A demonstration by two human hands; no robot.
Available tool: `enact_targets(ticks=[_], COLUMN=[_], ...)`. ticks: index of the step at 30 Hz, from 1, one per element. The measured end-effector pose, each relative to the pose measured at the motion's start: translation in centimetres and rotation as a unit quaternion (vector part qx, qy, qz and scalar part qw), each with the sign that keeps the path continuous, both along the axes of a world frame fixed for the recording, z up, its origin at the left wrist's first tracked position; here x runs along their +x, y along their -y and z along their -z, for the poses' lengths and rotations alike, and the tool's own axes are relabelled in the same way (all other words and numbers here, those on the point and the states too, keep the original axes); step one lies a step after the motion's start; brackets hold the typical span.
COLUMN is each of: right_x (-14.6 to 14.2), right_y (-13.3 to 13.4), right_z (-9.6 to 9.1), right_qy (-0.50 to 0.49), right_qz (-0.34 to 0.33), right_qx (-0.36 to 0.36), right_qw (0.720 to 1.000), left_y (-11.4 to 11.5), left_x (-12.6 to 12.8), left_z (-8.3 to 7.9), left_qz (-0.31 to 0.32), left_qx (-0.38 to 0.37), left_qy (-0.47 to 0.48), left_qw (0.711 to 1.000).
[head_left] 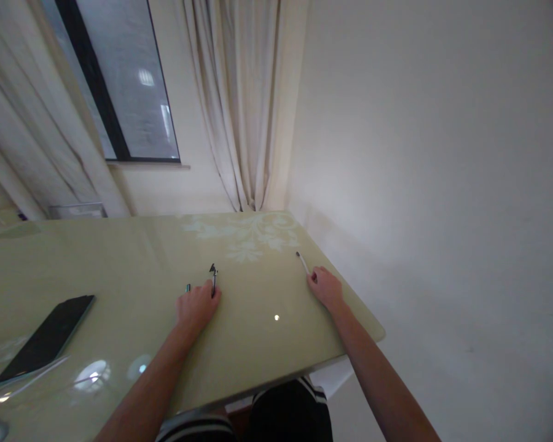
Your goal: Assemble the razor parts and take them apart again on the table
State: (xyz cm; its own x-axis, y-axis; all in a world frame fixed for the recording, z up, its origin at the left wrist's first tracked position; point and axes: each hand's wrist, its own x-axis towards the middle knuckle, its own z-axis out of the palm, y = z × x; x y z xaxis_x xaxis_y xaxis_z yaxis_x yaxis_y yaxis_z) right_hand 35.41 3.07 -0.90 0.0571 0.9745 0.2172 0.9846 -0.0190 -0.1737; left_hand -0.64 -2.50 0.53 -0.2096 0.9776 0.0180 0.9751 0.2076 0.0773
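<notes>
My left hand (196,307) rests on the pale green glass table (133,270), its fingers curled around a thin dark-tipped tool (213,277) that sticks out past the fingers. A small teal-ended piece (188,287) pokes out on the hand's left side. My right hand (325,287) lies near the table's right edge, pinching a thin white stick (302,262) with a dark tip that points away from me.
A black phone (46,337) lies on the table at the left. A white floral pattern (246,233) marks the far corner. Curtains (239,104) and a window (120,80) stand behind the table; a white wall is on the right.
</notes>
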Motion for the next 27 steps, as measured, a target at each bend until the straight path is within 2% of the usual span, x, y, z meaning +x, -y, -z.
enact_targets(ticks=[15,27], right_x=[0.88,0.74], right_y=[-0.64,-0.53], right_z=[0.91,0.14], right_qy=[-0.029,-0.038], right_qz=[0.014,0.022], right_qx=[0.016,0.001], right_qw=[0.999,0.999], left_y=[-0.17,-0.21], left_x=[0.09,0.33], left_z=[-0.07,-0.02], left_qz=[0.002,0.009], left_qx=[0.01,0.028], left_qy=[0.008,0.009], left_qw=[1.0,1.0])
